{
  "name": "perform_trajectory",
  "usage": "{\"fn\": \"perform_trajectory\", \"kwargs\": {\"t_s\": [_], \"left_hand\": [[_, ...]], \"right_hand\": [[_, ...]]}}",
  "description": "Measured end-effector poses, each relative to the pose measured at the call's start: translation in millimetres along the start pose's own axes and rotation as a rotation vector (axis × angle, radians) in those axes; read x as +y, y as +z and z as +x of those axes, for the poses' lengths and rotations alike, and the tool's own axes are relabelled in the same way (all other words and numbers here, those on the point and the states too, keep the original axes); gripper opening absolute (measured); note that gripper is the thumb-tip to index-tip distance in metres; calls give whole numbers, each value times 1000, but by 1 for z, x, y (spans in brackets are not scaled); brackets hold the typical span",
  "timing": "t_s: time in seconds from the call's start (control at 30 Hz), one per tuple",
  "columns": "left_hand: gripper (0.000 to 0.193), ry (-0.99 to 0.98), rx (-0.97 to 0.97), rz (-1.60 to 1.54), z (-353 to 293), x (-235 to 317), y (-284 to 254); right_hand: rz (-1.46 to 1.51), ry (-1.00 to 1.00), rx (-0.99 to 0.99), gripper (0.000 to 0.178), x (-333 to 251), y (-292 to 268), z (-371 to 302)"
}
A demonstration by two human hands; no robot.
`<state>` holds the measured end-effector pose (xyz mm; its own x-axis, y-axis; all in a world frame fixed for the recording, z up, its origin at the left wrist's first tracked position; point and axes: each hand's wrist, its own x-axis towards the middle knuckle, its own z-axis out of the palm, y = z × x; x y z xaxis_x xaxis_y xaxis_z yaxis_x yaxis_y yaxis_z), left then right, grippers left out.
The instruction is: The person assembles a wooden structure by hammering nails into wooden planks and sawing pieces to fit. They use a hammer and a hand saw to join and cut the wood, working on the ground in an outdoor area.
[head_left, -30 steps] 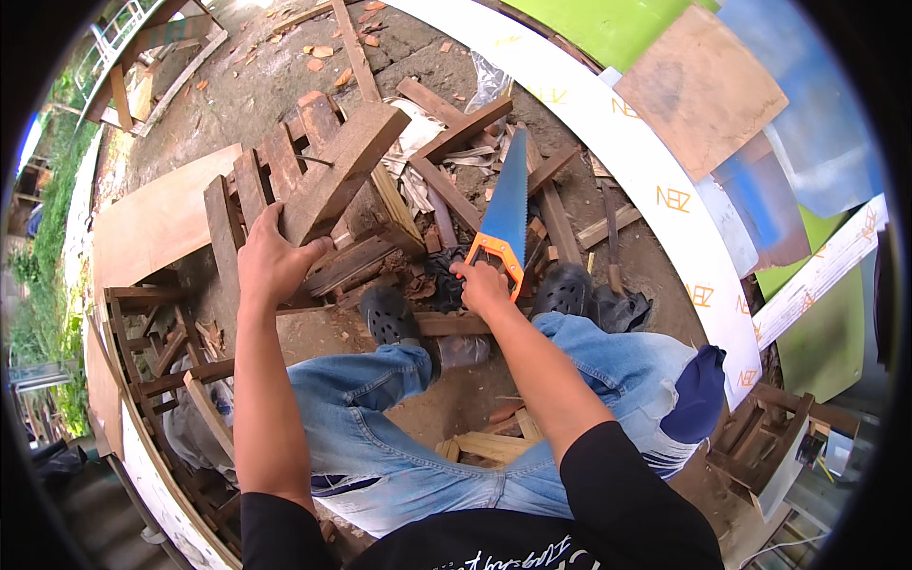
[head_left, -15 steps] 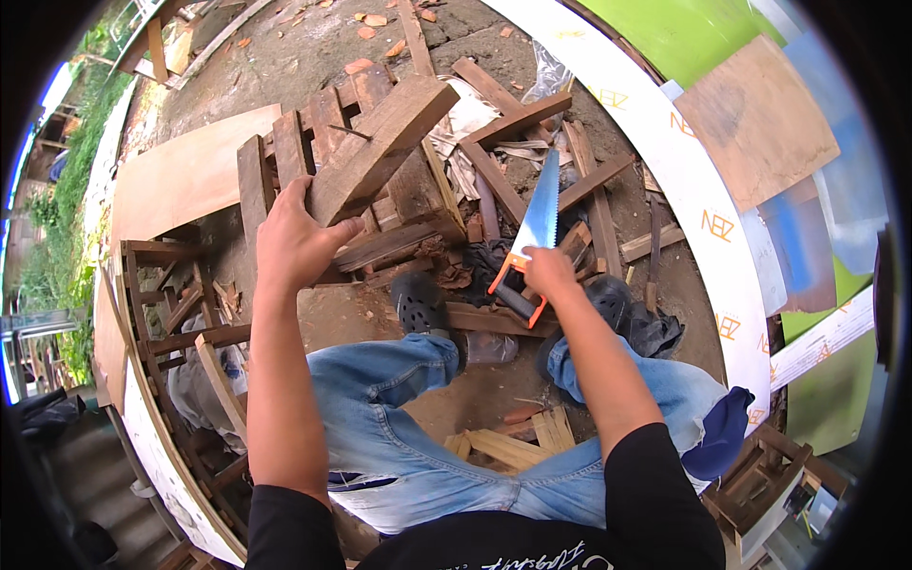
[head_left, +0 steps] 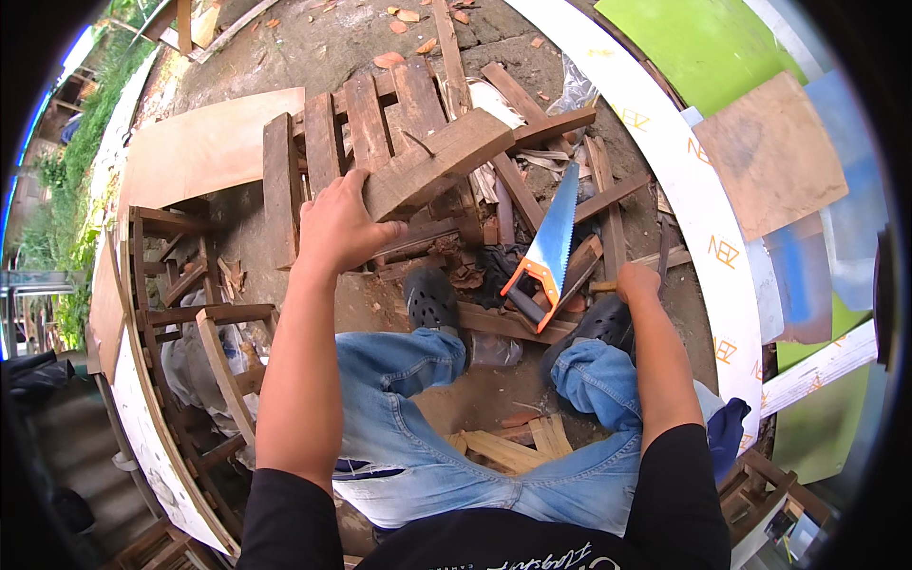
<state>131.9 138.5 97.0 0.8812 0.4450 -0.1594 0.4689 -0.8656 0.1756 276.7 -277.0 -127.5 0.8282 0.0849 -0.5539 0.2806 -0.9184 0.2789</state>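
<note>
My left hand (head_left: pixel 347 223) grips the near end of a thick wooden beam (head_left: pixel 442 166), thumb on one side and fingers over the other. A bent nail (head_left: pixel 418 144) sticks up from the beam's upper face. My right hand (head_left: pixel 638 282) is closed in a fist beside my right shoe, next to a thin dark bar (head_left: pixel 663 237); a short light-brown stub shows at its left. What the fist holds is hidden. A handsaw (head_left: pixel 553 249) with a blue blade and an orange-and-black handle lies on the wood scraps between my hands, touched by neither.
A slatted wooden pallet (head_left: pixel 366 119) lies beyond the beam. Loose boards (head_left: pixel 613 199) are scattered at the right, beside a curved white panel (head_left: pixel 708 209). A wooden frame (head_left: pixel 204 313) stands at the left near a plywood sheet (head_left: pixel 209 147). Split wood pieces (head_left: pixel 508 448) lie between my legs.
My right hand has let go of the handsaw and moved right, closing by the dark bar. The saw now rests on the scraps. My left hand still holds the beam.
</note>
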Motion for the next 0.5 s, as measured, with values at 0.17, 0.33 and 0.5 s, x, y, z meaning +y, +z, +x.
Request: {"fn": "perform_trajectory", "kwargs": {"t_s": [0.17, 0.33, 0.5], "left_hand": [[84, -78, -66, 45, 4, -8, 13], [87, -128, -135, -38, 10, -14, 22], [99, -251, -148, 20, 3, -30, 25]], "right_hand": [[67, 94, 61, 24, 50, -34, -17], [202, 142, 235, 26, 78, -58, -46], [554, 238, 458, 31, 86, -64, -62]]}}
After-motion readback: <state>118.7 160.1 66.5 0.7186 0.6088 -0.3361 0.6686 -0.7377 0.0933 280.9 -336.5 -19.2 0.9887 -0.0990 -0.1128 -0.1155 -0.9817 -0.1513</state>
